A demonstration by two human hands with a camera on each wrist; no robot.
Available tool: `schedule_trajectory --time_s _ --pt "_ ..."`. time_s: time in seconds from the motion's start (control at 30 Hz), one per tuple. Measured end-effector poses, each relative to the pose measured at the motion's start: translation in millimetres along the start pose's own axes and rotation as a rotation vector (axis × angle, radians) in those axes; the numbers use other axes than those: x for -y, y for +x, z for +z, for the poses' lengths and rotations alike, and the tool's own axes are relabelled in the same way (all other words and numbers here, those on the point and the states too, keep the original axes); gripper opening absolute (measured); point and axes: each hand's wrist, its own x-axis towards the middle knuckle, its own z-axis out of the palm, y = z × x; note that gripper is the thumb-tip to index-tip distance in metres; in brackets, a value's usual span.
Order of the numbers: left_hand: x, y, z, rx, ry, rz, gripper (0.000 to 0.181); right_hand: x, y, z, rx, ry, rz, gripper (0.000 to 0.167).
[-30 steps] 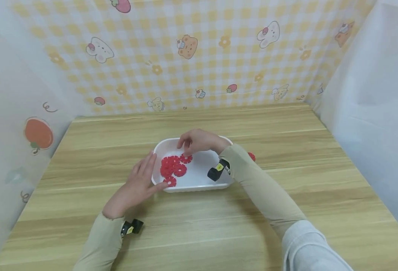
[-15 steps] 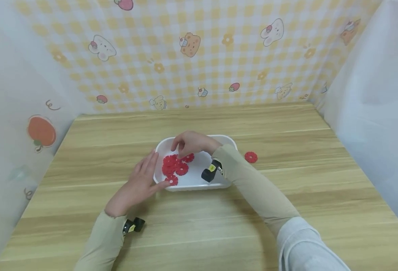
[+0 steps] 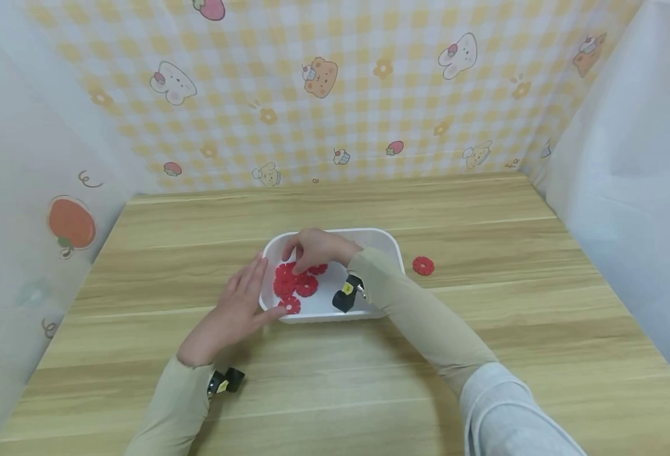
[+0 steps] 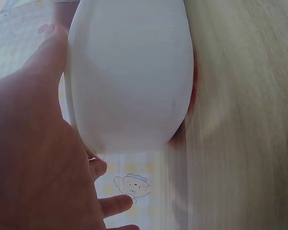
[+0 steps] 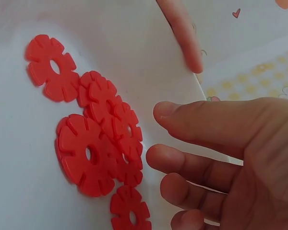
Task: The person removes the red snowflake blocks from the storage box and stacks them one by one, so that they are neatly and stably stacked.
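A white plastic tray (image 3: 341,308) holds several red notched discs (image 3: 306,285), each with a round centre hole, heaped at its left end. My left hand (image 3: 229,316) rests against the tray's left end, fingers fairly straight along the rim and thumb at the near corner. From the left wrist view, the tray's outer wall (image 4: 132,76) stands beside that hand (image 4: 36,139). My right hand (image 3: 316,247) reaches over the discs with bent fingers. In the right wrist view its fingertips (image 5: 165,158) are bare and apart from the nearby discs (image 5: 89,154).
One more red disc (image 3: 423,265) lies on the wood-grain table (image 3: 335,392), right of the tray. A yellow checked cloth (image 3: 403,95) with cartoon prints hangs behind, and pale sheets (image 3: 625,158) line the sides.
My right hand has shifted left and a little nearer over the heap. The lone disc, partly covered by the sleeve before, shows fully. My left hand stays at the tray's end.
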Motion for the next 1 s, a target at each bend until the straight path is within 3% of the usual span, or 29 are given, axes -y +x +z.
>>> schedule_trajectory --time_s 0.4,0.77,1.0 --pt "1.4 0.8 0.6 -0.012 0.006 0.012 0.101 4.4 8.7 4.2 0.01 -0.088 -0.007 0.033" --pt "-1.4 -0.1 1.3 -0.004 -0.003 0.006 0.101 1.7 17.2 13.3 0.023 -0.165 -0.015 0.041" --pt "-1.5 -0.6 0.3 0.002 -0.012 -0.002 0.102 2.2 17.6 17.1 -0.006 -0.182 -0.023 0.037"
